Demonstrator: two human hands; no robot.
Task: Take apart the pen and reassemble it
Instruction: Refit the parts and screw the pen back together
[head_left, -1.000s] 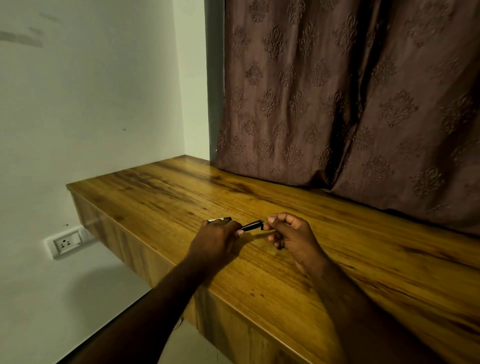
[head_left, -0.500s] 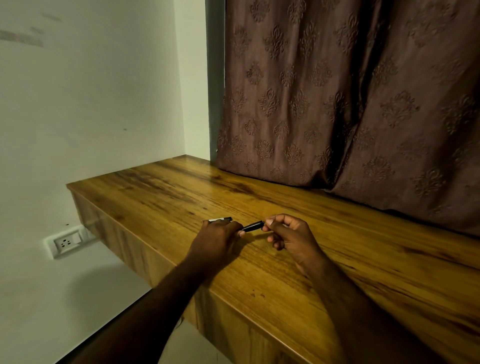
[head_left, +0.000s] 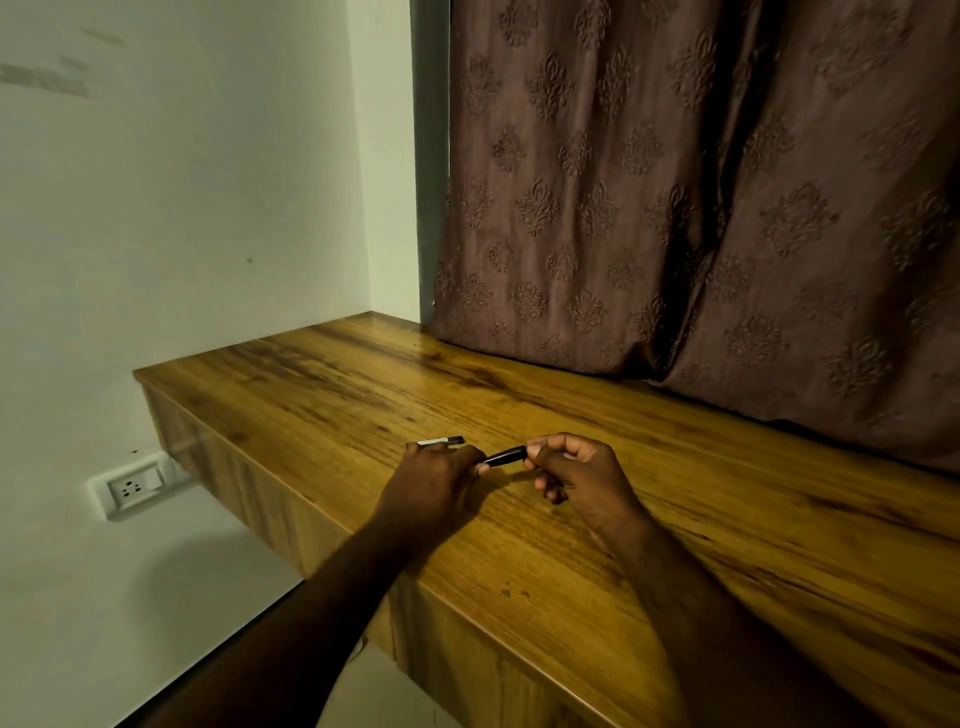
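A short black pen piece (head_left: 505, 457) spans the gap between both hands just above the wooden tabletop (head_left: 649, 530). My left hand (head_left: 434, 480) pinches its left end with thumb and fingers. My right hand (head_left: 574, 475) grips its right end with curled fingers. A second piece, silver and black like a clip or cap (head_left: 440, 441), pokes out past the top of my left hand; whether it is held or lying on the wood is hidden by the knuckles.
A brown patterned curtain (head_left: 675, 208) hangs down to the back of the tabletop. A white wall stands at the left with a power socket (head_left: 136, 486) below the table's left end. The table's front edge runs diagonally under my forearms.
Both hands stay in nearly the same place, holding the black piece between them. My right hand's fingers have shifted slightly on its end.
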